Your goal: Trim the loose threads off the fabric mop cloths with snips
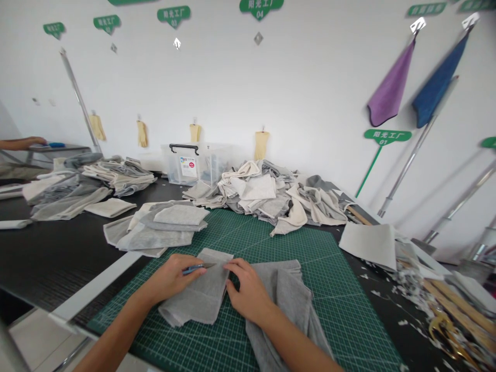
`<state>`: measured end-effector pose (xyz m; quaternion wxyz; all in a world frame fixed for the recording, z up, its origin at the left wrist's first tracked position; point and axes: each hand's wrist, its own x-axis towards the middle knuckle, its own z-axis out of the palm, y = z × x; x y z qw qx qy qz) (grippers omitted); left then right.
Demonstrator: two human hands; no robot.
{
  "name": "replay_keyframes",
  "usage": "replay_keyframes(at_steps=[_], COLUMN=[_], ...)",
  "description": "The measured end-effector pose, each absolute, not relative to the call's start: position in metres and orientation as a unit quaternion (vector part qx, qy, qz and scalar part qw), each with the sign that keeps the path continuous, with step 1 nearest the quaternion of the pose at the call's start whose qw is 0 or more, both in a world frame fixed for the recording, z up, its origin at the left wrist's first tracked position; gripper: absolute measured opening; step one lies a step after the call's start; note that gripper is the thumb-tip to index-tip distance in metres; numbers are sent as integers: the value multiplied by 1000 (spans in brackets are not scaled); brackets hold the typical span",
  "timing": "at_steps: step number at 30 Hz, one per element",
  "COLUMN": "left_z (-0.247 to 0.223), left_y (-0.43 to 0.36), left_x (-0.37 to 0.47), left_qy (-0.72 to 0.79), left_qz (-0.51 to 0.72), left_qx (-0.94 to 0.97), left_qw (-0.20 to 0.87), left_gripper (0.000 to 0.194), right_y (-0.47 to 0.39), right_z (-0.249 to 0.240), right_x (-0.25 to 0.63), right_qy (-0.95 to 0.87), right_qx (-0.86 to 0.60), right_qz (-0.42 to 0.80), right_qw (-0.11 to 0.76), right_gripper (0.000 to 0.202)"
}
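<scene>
My left hand [176, 279] is closed around small blue thread snips [192, 269], their pointed metal tip facing right over a grey cloth piece [201, 299]. That cloth lies on the green cutting mat [329, 268], and the left hand rests over its left side. At the cloth's upper right edge, my right hand [248, 289] pinches the fabric between thumb and fingers. A larger folded grey cloth [287, 289] lies beside and partly beneath the right hand and forearm.
A stack of grey cloth pieces [166, 225] lies left of the mat's far end. Behind it are a heaped cloth pile [259, 191] and a clear plastic box [197, 165]. Gold-handled scissors [442, 330] and scraps lie right. Another person's hand [34, 140] shows far left.
</scene>
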<state>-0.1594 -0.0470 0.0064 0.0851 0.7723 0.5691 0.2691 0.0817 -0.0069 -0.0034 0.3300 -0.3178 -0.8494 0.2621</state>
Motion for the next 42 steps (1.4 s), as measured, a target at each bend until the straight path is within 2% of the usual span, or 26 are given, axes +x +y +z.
replay_keyframes(at_steps=[23, 27, 42], left_z=[7, 7, 1], left_y=[-50, -50, -47], left_x=[-159, -158, -163], left_qy=[542, 539, 557], left_qz=[308, 285, 298], left_qx=[780, 790, 775], left_qw=[58, 72, 35], left_gripper=[28, 25, 29], right_y=[-4, -3, -3], right_z=[-8, -10, -10], right_x=[79, 79, 79], right_qy=[-849, -849, -850], right_qx=[-315, -314, -310], right_qz=[266, 266, 268], right_qw=[332, 332, 332], right_gripper=[37, 37, 39])
